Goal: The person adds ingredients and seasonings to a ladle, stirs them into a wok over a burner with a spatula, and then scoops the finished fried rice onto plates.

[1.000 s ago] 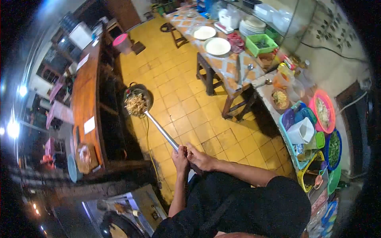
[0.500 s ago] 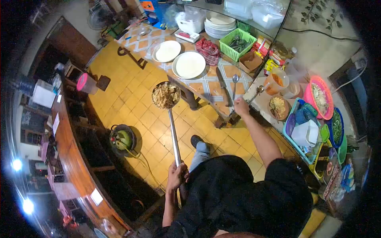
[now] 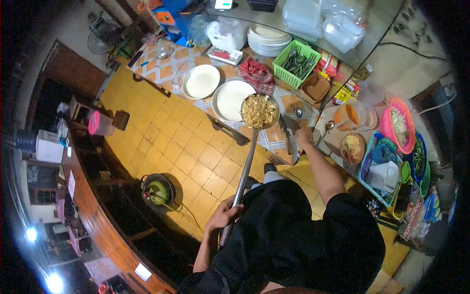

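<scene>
A long-handled ladle (image 3: 259, 111) heaped with brown fried rice is held over the table edge, overlapping the right side of a white plate (image 3: 233, 100). My left hand (image 3: 225, 214) is wrapped round its metal handle. A second white plate (image 3: 201, 82) lies to the left. My right hand (image 3: 304, 136) is closed at the handle end of a spoon (image 3: 298, 113) on the tiled table (image 3: 161, 73). Beside it lies a long knife-like utensil (image 3: 285, 133). Another spoon (image 3: 329, 126) rests to the right.
A green basket of cutlery (image 3: 296, 63), a red checked cloth (image 3: 256, 75) and stacked plates (image 3: 268, 40) stand behind. At right are an orange-filled container (image 3: 348, 115), a pink basket (image 3: 397, 122) and a blue tray (image 3: 366, 169). A gas cylinder (image 3: 157, 192) stands on the floor.
The filled ladle has moved right, from over the floor to beside the nearer plate. My left hand has shifted slightly right with its handle. My right hand stays near the spoon, and the view has shifted.
</scene>
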### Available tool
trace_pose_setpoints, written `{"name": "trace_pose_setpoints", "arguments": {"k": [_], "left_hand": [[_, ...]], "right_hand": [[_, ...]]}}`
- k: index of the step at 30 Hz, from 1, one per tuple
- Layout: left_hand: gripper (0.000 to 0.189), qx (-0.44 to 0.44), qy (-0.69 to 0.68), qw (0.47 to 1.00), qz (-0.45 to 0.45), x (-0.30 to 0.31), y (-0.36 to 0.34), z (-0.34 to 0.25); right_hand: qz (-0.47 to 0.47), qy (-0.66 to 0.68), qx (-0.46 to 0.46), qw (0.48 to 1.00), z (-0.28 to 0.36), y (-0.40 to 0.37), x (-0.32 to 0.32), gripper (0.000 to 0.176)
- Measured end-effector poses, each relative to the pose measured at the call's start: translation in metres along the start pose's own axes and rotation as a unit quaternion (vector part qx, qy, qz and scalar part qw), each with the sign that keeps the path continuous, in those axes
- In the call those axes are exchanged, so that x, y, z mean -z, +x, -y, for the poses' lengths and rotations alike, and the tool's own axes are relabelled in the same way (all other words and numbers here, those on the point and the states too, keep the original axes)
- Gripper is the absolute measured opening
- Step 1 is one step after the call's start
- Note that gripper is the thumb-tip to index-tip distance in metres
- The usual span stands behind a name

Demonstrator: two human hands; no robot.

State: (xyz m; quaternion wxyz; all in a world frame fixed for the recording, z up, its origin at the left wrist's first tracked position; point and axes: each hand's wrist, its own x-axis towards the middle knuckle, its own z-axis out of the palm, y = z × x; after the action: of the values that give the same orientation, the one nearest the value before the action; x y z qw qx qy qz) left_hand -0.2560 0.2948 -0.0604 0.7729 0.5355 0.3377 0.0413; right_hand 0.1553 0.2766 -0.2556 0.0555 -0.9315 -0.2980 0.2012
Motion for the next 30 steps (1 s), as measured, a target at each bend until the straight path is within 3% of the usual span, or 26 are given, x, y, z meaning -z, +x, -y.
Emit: {"name": "trace_pose_setpoints", "arguments": {"k": [2,4,6,7,8,10,11,13,16,18,20,21,23,24,26,27,28,30], "left_hand": [[0.016,0.029,-0.022,0.999,0.021,0.003,0.015,-0.013],[0.016,-0.009,0.038,0.998,0.050,0.015,0.034,-0.013],[0.017,0.000,0.054,0.996,0.073,0.021,0.048,-0.026],[0.017,0.009,0.062,0.994,0.087,0.022,0.053,-0.031],[0.017,0.010,0.065,0.994,0.092,0.023,0.057,-0.035],[0.019,0.030,0.073,0.993,0.090,0.024,0.066,-0.042],[0.019,0.031,0.076,0.992,0.098,0.024,0.071,-0.045],[0.025,0.020,0.058,0.991,0.120,0.025,0.079,-0.051],[0.037,0.080,0.113,0.977,0.163,0.027,0.089,-0.067],[0.037,0.106,0.119,0.968,0.191,0.023,0.095,-0.081],[0.037,0.131,0.128,0.959,0.216,0.022,0.100,-0.087],[0.033,0.132,0.113,0.961,0.215,0.019,0.100,-0.087],[0.032,0.127,0.099,0.963,0.218,0.019,0.103,-0.083],[0.032,0.129,0.107,0.960,0.224,0.019,0.104,-0.084],[0.036,0.142,0.132,0.956,0.220,0.016,0.106,-0.084],[0.039,0.145,0.156,0.950,0.228,0.012,0.106,-0.091],[0.039,0.147,0.159,0.948,0.233,0.012,0.107,-0.091],[0.039,0.154,0.137,0.950,0.235,0.011,0.107,-0.090]], "right_hand": [[0.010,0.028,-0.006,1.000,-0.014,0.003,-0.003,0.024],[-0.037,0.029,0.013,0.999,-0.026,0.004,-0.009,0.024],[-0.037,0.103,-0.030,0.993,-0.023,-0.022,0.032,0.024],[-0.080,0.287,-0.040,0.954,-0.033,-0.030,0.038,0.022],[-0.120,0.459,-0.049,0.879,-0.040,-0.040,0.045,0.022],[-0.222,0.592,-0.024,0.774,-0.029,-0.074,0.088,0.019],[-0.228,0.592,-0.030,0.772,-0.027,-0.085,0.105,0.019],[-0.317,0.642,0.016,0.698,-0.023,-0.104,0.133,0.017],[-0.379,0.640,0.075,0.664,0.000,-0.124,0.167,0.017],[-0.395,0.611,0.081,0.681,0.007,-0.119,0.173,0.016],[-0.403,0.456,0.158,0.777,0.011,-0.116,0.178,0.014],[-0.410,0.457,0.149,0.775,0.008,-0.115,0.178,0.014],[-0.451,0.228,0.243,0.828,0.003,-0.112,0.173,0.014],[-0.456,0.229,0.234,0.828,0.001,-0.113,0.165,0.014],[-0.416,0.389,0.119,0.813,-0.001,-0.117,0.148,0.013],[-0.424,0.450,0.093,0.781,0.000,-0.118,0.147,0.016],[-0.427,0.449,0.088,0.780,-0.003,-0.121,0.147,0.016],[-0.406,0.638,-0.002,0.655,-0.012,-0.127,0.145,0.013]]}}
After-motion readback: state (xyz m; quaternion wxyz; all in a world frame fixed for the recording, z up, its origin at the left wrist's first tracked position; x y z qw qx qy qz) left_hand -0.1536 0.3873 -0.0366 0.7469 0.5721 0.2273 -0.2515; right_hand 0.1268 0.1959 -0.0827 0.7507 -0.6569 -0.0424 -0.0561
